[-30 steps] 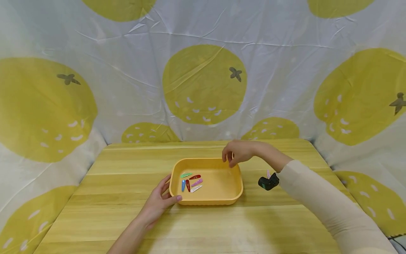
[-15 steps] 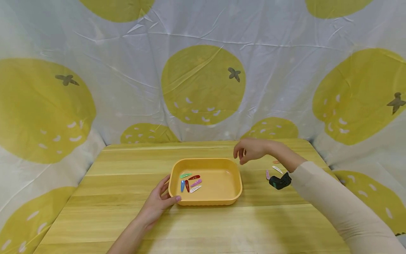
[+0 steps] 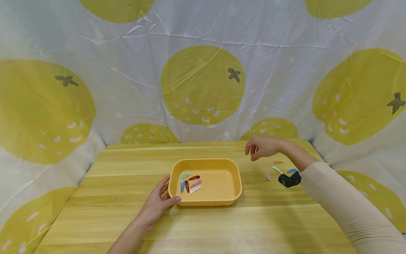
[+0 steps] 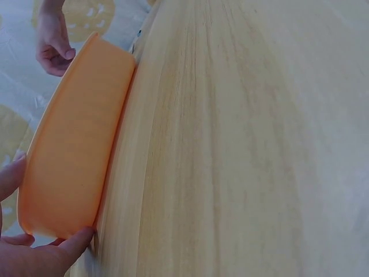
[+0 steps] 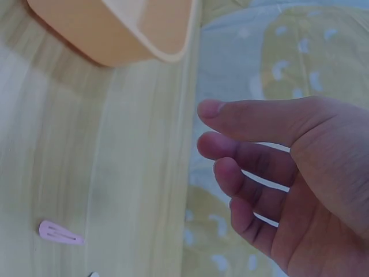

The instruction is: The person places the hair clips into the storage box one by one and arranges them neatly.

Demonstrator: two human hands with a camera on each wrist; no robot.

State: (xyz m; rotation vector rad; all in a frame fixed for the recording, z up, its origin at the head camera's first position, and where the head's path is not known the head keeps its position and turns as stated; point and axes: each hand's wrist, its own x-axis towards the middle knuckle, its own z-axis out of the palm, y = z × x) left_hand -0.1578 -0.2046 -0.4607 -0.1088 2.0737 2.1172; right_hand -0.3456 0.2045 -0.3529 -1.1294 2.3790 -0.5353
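Observation:
A yellow-orange plastic tray (image 3: 222, 181) sits on the table, with several snap hair clips lying in its left half: green, blue, dark red, purple and white. My left hand (image 3: 156, 201) grips the tray's near-left corner, its thumb on the front rim and its fingers along the left side. Past the tray's far-right corner, my right hand (image 3: 264, 145) hovers above the table. Its fingers are loosely bent, and the right wrist view shows nothing between thumb and fingertips. A pink hair clip (image 5: 60, 232) lies on the table below it.
Right of the tray lie an orange clip (image 3: 278, 162), a white clip (image 3: 277, 169) and a blue clip (image 3: 292, 170). A black device (image 3: 290, 179) hangs at my right wrist, partly in front of them. A fruit-print curtain (image 3: 203, 84) stands behind the wooden table (image 3: 219, 229).
My right hand has moved from above the tray's far-right corner rightward, away from the tray. The clips on the right have come into sight. The left hand stays on the tray.

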